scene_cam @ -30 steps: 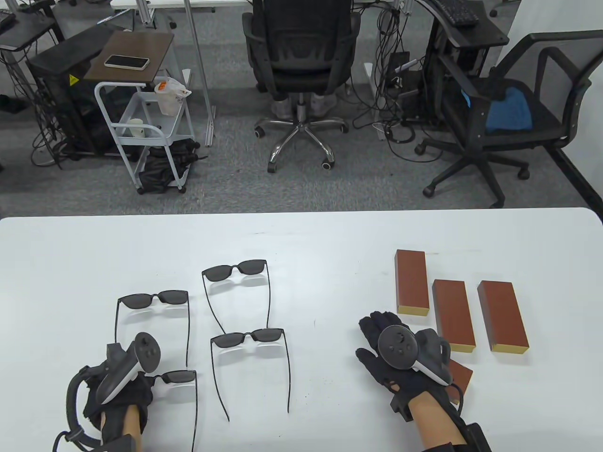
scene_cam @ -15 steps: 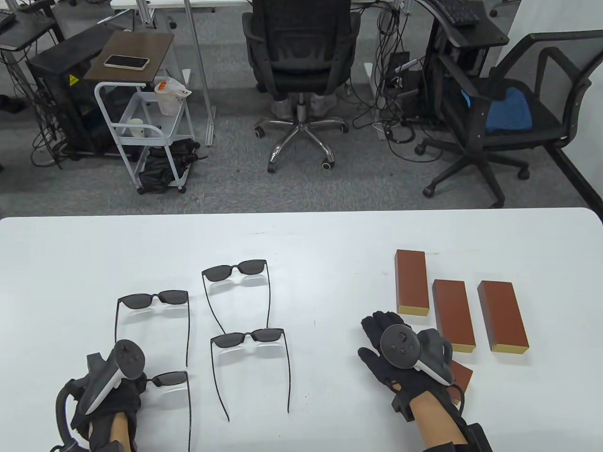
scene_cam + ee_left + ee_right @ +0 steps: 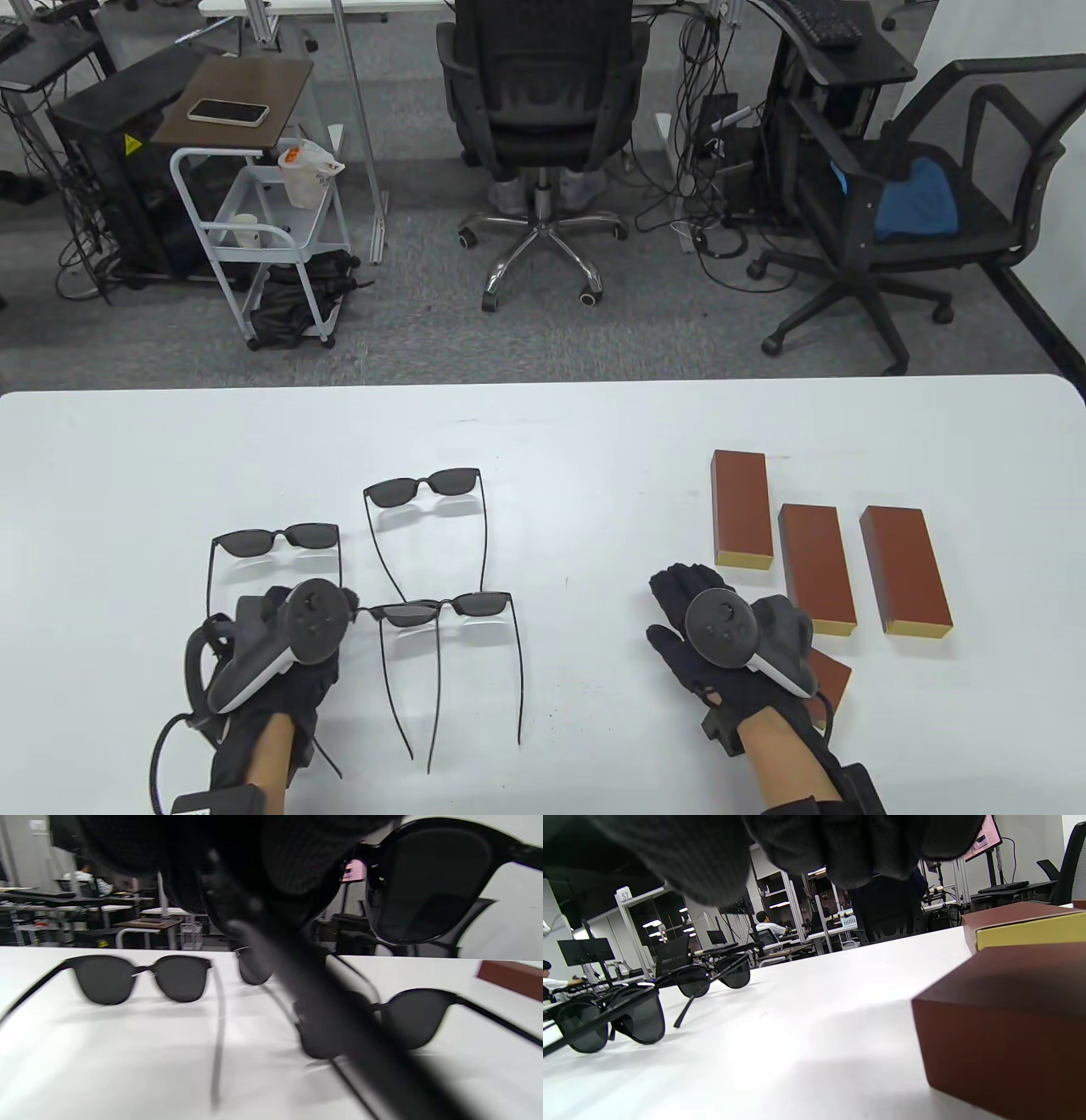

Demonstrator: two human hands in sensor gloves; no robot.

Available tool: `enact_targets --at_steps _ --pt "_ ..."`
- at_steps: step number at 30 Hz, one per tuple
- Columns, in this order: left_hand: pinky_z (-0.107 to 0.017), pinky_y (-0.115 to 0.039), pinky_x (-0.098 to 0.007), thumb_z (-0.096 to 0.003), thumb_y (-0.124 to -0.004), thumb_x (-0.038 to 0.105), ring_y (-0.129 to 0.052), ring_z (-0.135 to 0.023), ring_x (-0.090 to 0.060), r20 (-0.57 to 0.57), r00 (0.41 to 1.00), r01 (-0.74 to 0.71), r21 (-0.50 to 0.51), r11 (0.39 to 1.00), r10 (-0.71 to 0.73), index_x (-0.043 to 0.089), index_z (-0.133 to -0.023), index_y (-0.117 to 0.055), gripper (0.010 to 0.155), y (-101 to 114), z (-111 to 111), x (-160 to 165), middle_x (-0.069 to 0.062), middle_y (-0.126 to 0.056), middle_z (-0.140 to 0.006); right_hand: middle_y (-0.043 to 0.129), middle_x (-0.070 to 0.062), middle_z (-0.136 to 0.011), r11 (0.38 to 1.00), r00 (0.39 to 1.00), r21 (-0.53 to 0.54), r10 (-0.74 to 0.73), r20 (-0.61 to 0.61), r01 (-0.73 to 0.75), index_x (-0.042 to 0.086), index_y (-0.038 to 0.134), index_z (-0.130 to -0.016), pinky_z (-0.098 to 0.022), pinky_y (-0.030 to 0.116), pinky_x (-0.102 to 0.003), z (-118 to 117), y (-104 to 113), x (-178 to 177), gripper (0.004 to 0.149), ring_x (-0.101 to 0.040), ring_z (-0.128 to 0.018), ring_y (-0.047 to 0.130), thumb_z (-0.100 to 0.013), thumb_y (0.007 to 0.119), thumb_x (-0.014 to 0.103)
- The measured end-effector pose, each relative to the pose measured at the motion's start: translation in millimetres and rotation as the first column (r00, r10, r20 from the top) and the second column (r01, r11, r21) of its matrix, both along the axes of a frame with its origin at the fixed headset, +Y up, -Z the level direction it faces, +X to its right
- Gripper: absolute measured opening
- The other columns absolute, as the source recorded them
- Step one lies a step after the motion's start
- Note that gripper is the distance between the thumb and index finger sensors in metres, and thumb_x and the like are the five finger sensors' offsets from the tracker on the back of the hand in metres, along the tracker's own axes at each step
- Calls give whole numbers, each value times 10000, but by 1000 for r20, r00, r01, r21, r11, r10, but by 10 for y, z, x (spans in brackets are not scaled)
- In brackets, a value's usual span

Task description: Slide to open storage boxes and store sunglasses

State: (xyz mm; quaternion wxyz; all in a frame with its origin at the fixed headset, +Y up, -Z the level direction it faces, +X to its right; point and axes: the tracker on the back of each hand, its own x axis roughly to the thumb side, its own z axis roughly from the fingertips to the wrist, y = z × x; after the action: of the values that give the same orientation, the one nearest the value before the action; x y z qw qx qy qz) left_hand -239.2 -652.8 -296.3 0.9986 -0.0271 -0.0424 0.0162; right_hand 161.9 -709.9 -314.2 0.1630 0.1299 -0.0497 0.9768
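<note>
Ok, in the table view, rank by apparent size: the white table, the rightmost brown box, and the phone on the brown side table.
1. White table, by far the largest.
2. Rightmost brown rectangular storage box.
3. Phone, smallest, though it lies further from the camera, so its true size against the box is unsure.

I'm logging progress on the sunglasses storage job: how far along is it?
Nothing is stored yet: the four reddish-brown storage boxes all look closed. In hand: the left hand has one pair of black sunglasses lifted in its grip. The right hand rests by the boxes, holding nothing. Three other pairs lie on the white table. Opening boxes and storing all four remain.
</note>
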Motion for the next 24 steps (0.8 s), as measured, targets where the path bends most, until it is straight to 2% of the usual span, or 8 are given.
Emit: enact_targets --at_steps 5,9,12,18,24 --pt "-585 -725 -538 -505 -729 312 -849 -839 -286 160 987 -36 44 998 29 340 -925 -795 427 97 -91 623 2 -853 -936 718 -108 -980 998 996 12 -65 -55 65 211 700 -878 -661 646 -497 15 11 -17 572 -395 -899 688 -364 856 408" --pt "-562 -735 -532 -509 -716 319 -861 -810 -284 253 964 -86 18 996 79 345 -934 -781 431 99 -152 1026 -14 -851 -923 749 -115 -958 989 986 18 -147 -85 149 202 710 -867 -647 676 -489 20 42 -16 583 -391 -874 730 -348 877 409" --pt "-544 -742 -525 -511 -709 318 -869 -787 -284 297 951 -91 -2 996 87 351 -939 -772 434 77 -184 1263 -5 -846 -923 770 -121 -942 963 959 28 -265 -99 269 194 715 -861 -636 698 -484 23 86 18 591 -386 -859 758 -338 891 404" --pt "-526 -748 -521 -516 -703 317 -877 -758 -287 329 935 -118 -58 991 131 349 -946 -769 436 14 -230 1505 -15 -840 -920 810 -108 -921 867 860 0 -495 -122 498 207 735 -852 -620 736 -469 21 133 91 598 -366 -837 807 -310 944 351" --pt "-526 -751 -520 -518 -700 322 -879 -752 -286 347 929 -104 -88 991 128 353 -946 -773 435 -8 -213 1601 -15 -842 -917 912 -60 -842 806 797 -33 -590 -124 591 244 807 -798 -575 802 -440 7 133 94 520 -320 -773 902 -305 951 323"
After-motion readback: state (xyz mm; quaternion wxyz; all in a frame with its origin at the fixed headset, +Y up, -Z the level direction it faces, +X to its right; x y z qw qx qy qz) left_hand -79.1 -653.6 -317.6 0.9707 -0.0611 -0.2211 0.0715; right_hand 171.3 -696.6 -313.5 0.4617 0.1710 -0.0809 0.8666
